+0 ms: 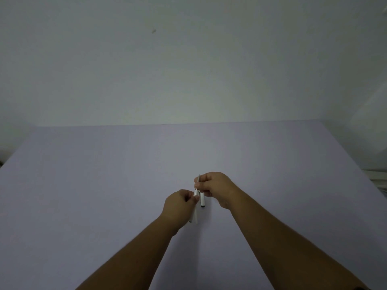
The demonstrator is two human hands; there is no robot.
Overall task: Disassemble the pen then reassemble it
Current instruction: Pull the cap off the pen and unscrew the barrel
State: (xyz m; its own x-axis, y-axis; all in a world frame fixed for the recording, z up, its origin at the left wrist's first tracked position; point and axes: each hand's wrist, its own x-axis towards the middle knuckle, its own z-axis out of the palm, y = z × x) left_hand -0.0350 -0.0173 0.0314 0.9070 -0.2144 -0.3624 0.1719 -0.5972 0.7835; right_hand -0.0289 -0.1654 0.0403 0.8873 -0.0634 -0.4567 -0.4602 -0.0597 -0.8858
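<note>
Both hands meet above the table, left hand and right hand each pinching white pen parts.

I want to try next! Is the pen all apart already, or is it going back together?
The pen is apart: the right hand holds a white tube and a thin grey piece, while the left hand holds another white piece. Both hands meet over the table, working on the parts. From one picture I cannot tell whether they are separating or joining. The pen being whole again is what is left.
</note>
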